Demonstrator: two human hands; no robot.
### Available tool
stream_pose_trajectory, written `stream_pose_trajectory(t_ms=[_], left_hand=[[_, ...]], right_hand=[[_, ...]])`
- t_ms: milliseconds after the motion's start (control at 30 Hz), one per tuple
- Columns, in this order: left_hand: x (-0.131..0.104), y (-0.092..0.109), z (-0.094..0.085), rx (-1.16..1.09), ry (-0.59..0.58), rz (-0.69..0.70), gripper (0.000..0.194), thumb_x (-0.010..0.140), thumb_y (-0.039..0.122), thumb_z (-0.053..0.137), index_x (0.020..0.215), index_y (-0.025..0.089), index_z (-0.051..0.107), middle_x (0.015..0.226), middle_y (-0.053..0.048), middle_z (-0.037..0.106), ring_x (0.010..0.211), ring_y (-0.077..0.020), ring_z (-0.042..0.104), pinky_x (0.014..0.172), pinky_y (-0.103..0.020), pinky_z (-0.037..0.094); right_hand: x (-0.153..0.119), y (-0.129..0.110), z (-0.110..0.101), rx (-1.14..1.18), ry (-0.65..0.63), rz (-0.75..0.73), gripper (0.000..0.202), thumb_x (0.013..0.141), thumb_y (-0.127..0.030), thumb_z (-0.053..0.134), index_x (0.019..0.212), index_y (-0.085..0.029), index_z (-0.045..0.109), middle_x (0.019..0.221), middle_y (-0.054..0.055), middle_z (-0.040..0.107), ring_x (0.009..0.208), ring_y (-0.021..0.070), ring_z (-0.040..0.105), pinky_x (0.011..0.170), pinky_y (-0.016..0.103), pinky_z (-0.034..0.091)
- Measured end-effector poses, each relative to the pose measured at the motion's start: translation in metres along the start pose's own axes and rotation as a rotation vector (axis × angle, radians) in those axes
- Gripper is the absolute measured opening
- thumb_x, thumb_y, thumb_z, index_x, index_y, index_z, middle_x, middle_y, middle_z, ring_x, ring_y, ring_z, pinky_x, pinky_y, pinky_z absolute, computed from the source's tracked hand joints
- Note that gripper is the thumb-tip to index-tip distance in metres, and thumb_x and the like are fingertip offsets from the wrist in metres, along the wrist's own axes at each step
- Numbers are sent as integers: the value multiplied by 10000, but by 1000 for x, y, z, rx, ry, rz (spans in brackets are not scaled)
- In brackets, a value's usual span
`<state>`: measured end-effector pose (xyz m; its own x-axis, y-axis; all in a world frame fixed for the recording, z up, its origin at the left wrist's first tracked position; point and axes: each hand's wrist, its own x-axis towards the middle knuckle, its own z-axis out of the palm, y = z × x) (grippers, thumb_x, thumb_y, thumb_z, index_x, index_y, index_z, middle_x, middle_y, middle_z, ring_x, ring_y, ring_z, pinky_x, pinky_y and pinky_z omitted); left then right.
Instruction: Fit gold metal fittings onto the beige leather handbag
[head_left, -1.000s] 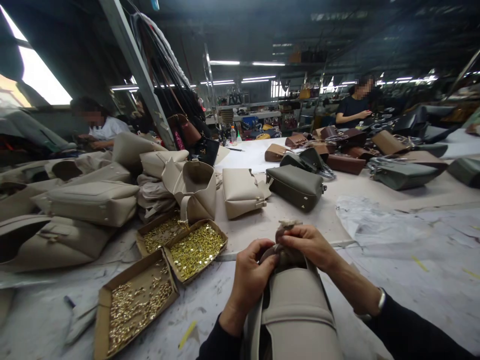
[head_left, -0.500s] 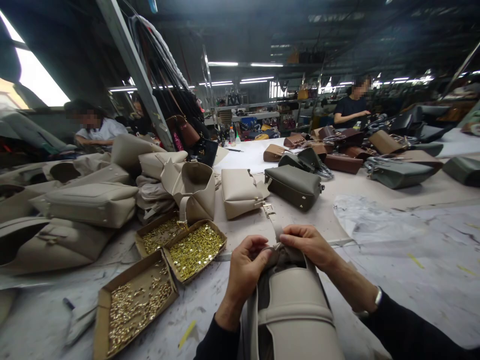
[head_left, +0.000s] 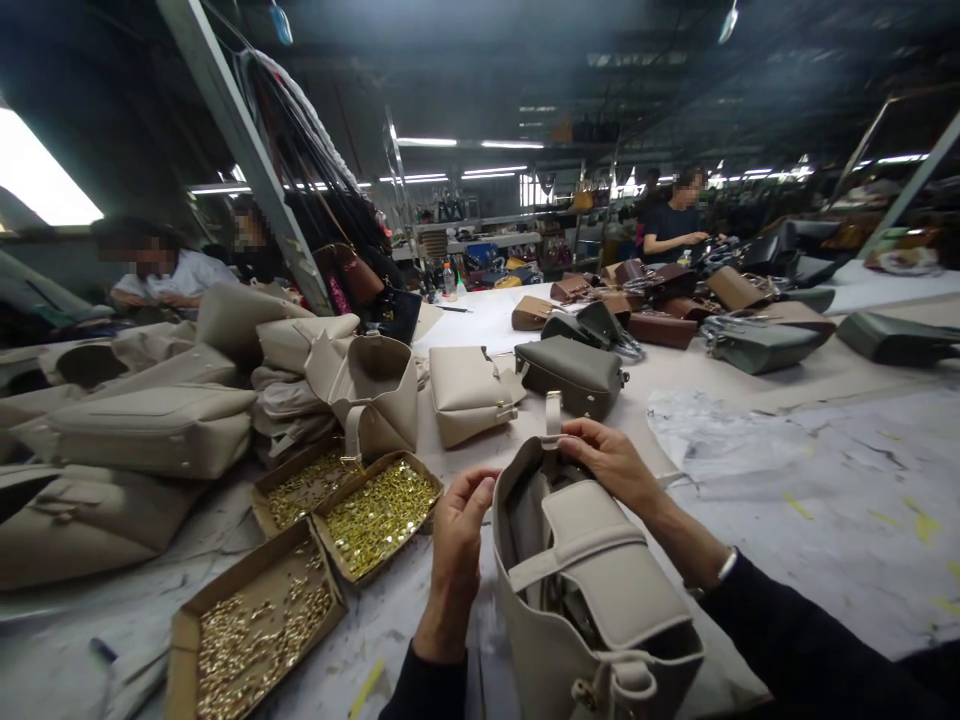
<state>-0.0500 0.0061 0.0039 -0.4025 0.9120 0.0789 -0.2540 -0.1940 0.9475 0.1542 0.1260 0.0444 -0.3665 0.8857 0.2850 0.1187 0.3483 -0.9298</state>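
A beige handbag (head_left: 600, 570) stands in front of me, its top open and a flap lying across the opening. At the bag's far end, my right hand (head_left: 611, 465) grips the rim beside an upright buckled strap (head_left: 553, 415). Just left of the bag is my left hand (head_left: 459, 540), thumb and fingertips brought together near the rim; whether anything small is between them is too small to tell. Left of that hand sit a cardboard tray of yellow-gold pieces (head_left: 379, 515), another partly filled tray (head_left: 300, 490) and a tray of copper-gold pieces (head_left: 259, 620).
Beige bags (head_left: 150, 430) are piled at the left. A dark green bag (head_left: 574, 370) and a beige bag (head_left: 469, 393) lie beyond my hands. Brown and green bags (head_left: 660, 330) and plastic sheeting (head_left: 720, 440) are to the right. People sit or stand farther back.
The bag has tipped, showing more of its opening and near end. My left hand has come off its rim and moved left and down. The view has shifted slightly right.
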Motion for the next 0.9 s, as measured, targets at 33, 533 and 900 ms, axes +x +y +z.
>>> stream_pose_trajectory(t_ms=[33, 533, 900], left_hand=[[0, 0, 0, 14, -20, -6, 422, 832, 513, 764, 1030, 142, 735, 1039, -111, 767, 953, -247, 702, 818, -318, 539], [-5, -9, 8, -318, -197, -100, 615, 928, 631, 642, 1287, 132, 643, 1309, -171, 691, 1210, -316, 657, 1035, -411, 506], [-3, -18, 14, -92, -274, -71, 672, 907, 698, 618, 1322, 171, 667, 1338, -124, 686, 1291, -341, 596, 1132, -463, 437]], right_hand=[[-1, -2, -1, -32, -28, -27, 345, 813, -502, 813, 967, -196, 773, 886, 29, 732, 832, 214, 645, 759, 297, 496], [-7, 5, 15, 155, 0, 26, 561, 824, -701, 734, 776, -142, 753, 756, 60, 691, 697, 204, 597, 591, 290, 439], [-6, 23, 19, 422, 216, 137, 540, 633, -678, 889, 714, -164, 745, 675, -8, 622, 623, 142, 517, 541, 245, 383]])
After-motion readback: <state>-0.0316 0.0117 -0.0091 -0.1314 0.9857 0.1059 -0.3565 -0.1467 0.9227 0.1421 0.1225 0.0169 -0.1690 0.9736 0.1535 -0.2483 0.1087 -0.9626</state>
